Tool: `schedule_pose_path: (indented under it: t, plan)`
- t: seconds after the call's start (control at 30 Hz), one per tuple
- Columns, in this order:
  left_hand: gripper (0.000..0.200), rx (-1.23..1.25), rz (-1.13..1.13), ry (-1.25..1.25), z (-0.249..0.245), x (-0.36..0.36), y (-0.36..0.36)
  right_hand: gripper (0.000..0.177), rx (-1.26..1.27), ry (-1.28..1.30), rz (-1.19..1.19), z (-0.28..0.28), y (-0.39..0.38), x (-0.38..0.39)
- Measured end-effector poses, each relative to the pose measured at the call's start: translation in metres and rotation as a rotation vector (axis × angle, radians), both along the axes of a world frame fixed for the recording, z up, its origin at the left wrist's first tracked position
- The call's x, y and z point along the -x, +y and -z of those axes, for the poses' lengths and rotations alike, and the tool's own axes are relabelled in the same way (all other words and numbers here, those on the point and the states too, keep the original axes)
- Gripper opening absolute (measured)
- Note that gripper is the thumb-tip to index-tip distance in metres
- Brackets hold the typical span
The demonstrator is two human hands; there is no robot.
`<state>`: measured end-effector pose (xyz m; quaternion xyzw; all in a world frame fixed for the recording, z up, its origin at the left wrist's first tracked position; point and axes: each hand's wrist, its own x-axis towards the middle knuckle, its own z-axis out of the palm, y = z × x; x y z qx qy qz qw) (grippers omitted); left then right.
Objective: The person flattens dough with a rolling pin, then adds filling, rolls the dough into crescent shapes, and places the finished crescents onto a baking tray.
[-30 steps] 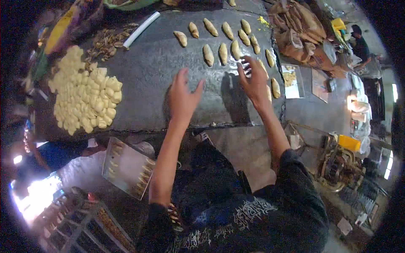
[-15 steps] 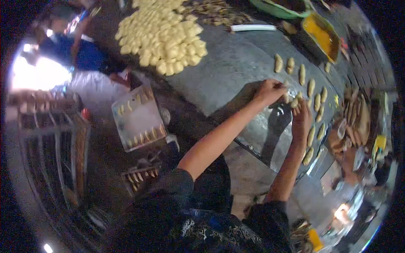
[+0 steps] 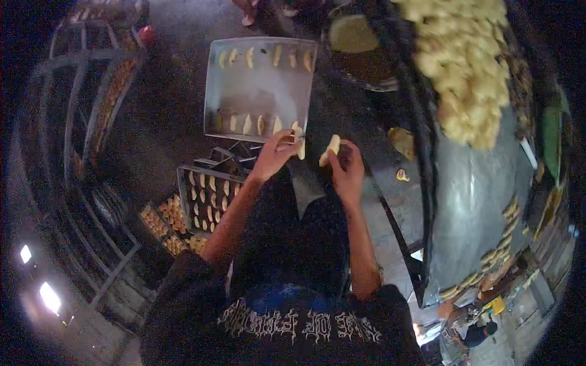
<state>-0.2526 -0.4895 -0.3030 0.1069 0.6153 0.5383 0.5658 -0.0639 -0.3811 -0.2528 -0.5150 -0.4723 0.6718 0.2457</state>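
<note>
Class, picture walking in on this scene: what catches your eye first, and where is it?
At centre, the left hand and the right hand each pinch a pale, finger-shaped dough piece: the left piece and the right piece. Beyond lies a rectangular grey metal tray bearing rows of similar pieces, and at upper right a heap of pale yellow dough lumps sits on a grey table.

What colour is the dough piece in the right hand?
Pale yellow dough piece, pinched in the right hand; the head view shows it.
</note>
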Motion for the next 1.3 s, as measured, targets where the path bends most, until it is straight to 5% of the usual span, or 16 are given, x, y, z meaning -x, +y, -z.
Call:
schedule_pose_path:
  t: [0.13, 0.23, 0.3, 0.5, 0.7, 0.9, 1.1, 1.3]
  plan:
    - [0.045, 0.085, 0.188, 0.451, 0.119, 0.069, 0.013, 0.036, -0.343, -0.378, -0.117, 0.147, -0.015, 0.076]
    - [0.045, 0.235, 0.414, 0.710, 0.175, 0.106, 0.042, 0.037, -0.142, -0.528, -0.181, 0.186, -0.006, 0.130]
    - [0.045, 0.066, 0.277, 0.583, 0.245, 0.119, 0.041, 0.039, -0.066, -0.595, -0.182, 0.221, 0.000, 0.156]
    - [0.042, 0.264, 0.345, 0.480, 0.276, 0.137, 0.065, 0.044, -0.249, -0.718, -0.285, 0.285, 0.004, 0.184]
    - [0.042, 0.129, 0.427, 0.794, 0.297, 0.139, 0.047, 0.038, -0.508, -0.803, -0.280, 0.306, -0.006, 0.197]
    - [0.041, 0.132, 0.315, 0.606, 0.288, 0.138, 0.040, 0.034, -0.366, -0.855, -0.365, 0.298, 0.003, 0.202]
    - [0.048, 0.201, 0.448, 0.815, 0.288, 0.137, 0.043, 0.033, -0.274, -0.947, -0.488, 0.283, 0.016, 0.201]
    - [0.048, 0.273, 0.624, 0.943, 0.285, 0.133, 0.033, 0.031, -0.495, -0.788, -0.413, 0.264, 0.014, 0.178]
